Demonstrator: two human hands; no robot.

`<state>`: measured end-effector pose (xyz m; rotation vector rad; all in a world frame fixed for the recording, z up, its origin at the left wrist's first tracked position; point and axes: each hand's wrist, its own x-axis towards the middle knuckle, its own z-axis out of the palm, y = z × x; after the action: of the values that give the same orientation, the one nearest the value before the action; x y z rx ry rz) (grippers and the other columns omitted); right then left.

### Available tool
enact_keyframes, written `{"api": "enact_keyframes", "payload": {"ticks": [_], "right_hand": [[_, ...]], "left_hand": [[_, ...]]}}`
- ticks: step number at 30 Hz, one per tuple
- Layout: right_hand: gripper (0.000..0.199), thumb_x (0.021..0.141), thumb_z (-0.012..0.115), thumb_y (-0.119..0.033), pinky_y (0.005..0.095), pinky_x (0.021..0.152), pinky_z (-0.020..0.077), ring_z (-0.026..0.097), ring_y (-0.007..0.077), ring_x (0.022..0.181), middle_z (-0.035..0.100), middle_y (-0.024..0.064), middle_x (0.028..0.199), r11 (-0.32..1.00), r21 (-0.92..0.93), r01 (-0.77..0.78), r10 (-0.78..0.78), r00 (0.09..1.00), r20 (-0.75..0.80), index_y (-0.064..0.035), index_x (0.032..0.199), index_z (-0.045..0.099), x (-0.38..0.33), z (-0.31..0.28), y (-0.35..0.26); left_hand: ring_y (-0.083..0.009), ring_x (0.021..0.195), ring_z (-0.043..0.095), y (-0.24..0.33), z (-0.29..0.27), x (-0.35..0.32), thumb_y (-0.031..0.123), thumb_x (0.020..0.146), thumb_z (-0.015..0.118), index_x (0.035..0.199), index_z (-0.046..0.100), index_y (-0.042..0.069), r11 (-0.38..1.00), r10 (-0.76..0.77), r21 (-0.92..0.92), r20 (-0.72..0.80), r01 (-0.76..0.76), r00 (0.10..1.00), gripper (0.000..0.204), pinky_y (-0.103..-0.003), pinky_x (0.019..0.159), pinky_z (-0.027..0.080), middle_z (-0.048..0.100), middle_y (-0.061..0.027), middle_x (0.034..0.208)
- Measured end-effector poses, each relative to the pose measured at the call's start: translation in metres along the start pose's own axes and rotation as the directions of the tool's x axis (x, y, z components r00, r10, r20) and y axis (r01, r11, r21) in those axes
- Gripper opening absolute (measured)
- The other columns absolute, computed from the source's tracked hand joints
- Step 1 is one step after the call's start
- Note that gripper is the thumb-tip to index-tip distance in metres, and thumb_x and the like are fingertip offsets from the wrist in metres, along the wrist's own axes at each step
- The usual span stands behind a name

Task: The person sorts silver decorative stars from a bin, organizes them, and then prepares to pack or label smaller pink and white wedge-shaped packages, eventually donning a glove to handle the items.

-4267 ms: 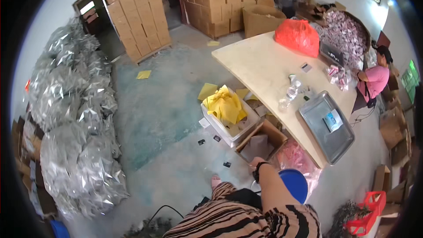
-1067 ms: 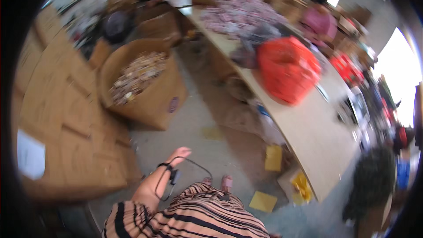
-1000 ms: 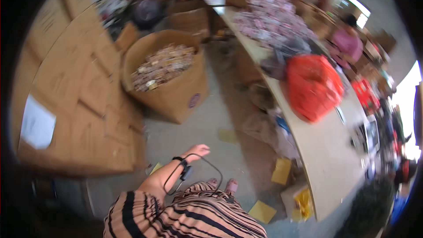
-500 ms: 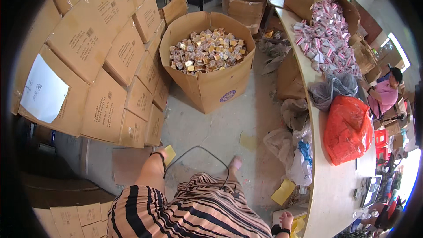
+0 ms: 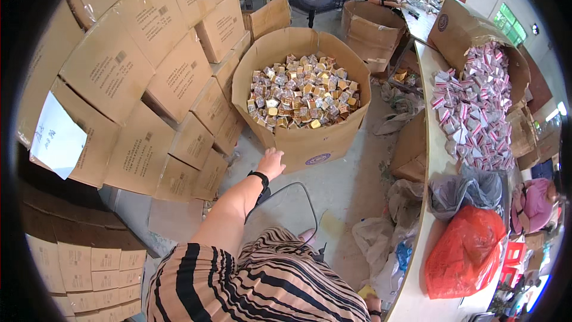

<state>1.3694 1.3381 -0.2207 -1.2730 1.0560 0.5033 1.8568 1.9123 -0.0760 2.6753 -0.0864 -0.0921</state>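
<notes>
First: State of the left hand (image 5: 272, 164)?
Second: Fingers bent, nothing seen held. It is at the lower near corner of the large open carton (image 5: 325, 143), centre of the frame. Whether it touches or grips the cardboard, I cannot tell.
First: Right hand?
Second: Only partly visible at the lower edge, right of centre, beside a yellow piece. Its fingers cannot be made out.
First: The carton's load?
Second: Small wrapped pieces (image 5: 304, 92), brown and gold, heaped below the rim.
First: Good handling there?
Second: In my judgement, a flat palm low on the wall, with the other hand matching it, would steady it best; pulling at the rim may bend it. The black cable (image 5: 311, 198) by the wrist should be kept from snagging.
First: Beyond?
Second: Stacked cartons (image 5: 143, 71), upper left. Loose plastic bags (image 5: 372, 238) on the floor, lower right of centre. At right, the bench (image 5: 413, 277) bears a red bag (image 5: 468, 253) and striped packets (image 5: 476, 107).
</notes>
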Motion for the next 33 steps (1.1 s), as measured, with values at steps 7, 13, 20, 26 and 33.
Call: {"api": "enact_keyframes", "payload": {"ticks": [7, 13, 20, 26, 33], "right_hand": [[0.026, 0.085, 0.054, -0.023, 0.0281, 0.050, 0.0477, 0.062, 0.0184, 0.061, 0.062, 0.0077, 0.079, 0.822, -0.539, 0.186, -0.350, 0.910, -0.220, -0.0033, 0.101, 0.060, 0.002, 0.055, -0.184], [0.030, 0.084, 0.056, -0.022, 0.0297, 0.061, 0.0525, 0.063, 0.0196, 0.069, 0.065, 0.0102, 0.085, 0.820, -0.556, 0.133, -0.315, 0.917, -0.246, -0.0001, 0.103, 0.061, 0.007, 0.099, -0.231], [0.029, 0.082, 0.054, -0.033, 0.0425, 0.076, 0.0493, 0.061, 0.0239, 0.095, 0.063, 0.0066, 0.102, -0.345, -0.938, -0.003, -0.107, 0.994, 0.037, -0.0116, 0.101, 0.060, 0.001, 0.098, -0.169], [0.036, 0.082, 0.056, -0.032, 0.0415, 0.082, 0.0466, 0.060, 0.0283, 0.096, 0.062, 0.0129, 0.107, -0.408, -0.897, 0.170, -0.437, 0.827, 0.355, -0.0089, 0.110, 0.059, 0.070, 0.103, -0.258], [0.045, 0.085, 0.054, -0.032, 0.0406, 0.091, 0.0395, 0.053, 0.0288, 0.107, 0.056, 0.0193, 0.116, 0.253, -0.968, -0.006, -0.193, 0.980, -0.056, -0.0050, 0.121, 0.052, 0.067, 0.152, -0.402]], "left_hand": [[-0.0318, 0.109, 0.045, 0.014, 0.020, 0.056, 0.018, 0.065, 0.072, 0.110, 0.055, 0.006, 0.985, 0.088, 0.154, -0.087, -0.074, 0.992, 0.050, -0.043, 0.089, 0.041, 0.052, -0.0148, 0.109], [-0.0311, 0.113, 0.043, 0.034, 0.017, 0.117, 0.022, 0.065, 0.077, 0.122, 0.043, 0.006, 0.973, 0.042, 0.228, -0.009, -0.039, 0.999, 0.069, -0.045, 0.092, 0.038, 0.047, -0.0153, 0.115], [-0.0376, 0.083, 0.062, 0.047, 0.055, 0.216, 0.039, 0.067, 0.070, 0.091, 0.064, -0.001, 0.988, -0.054, 0.153, 0.460, -0.020, 0.887, 0.047, -0.043, 0.076, 0.049, 0.064, -0.0222, 0.086], [-0.0264, 0.085, 0.066, 0.060, 0.089, 0.253, 0.015, 0.080, 0.048, 0.090, 0.070, 0.008, 0.848, 0.086, 0.366, 0.619, -0.383, 0.781, 0.025, -0.039, 0.068, 0.052, 0.068, -0.0101, 0.092], [-0.0291, 0.076, 0.064, 0.028, 0.094, 0.258, 0.015, 0.076, 0.051, 0.080, 0.070, 0.006, 0.833, 0.227, 0.203, 0.724, -0.515, 0.652, 0.022, -0.040, 0.062, 0.049, 0.067, -0.0111, 0.080]]}}
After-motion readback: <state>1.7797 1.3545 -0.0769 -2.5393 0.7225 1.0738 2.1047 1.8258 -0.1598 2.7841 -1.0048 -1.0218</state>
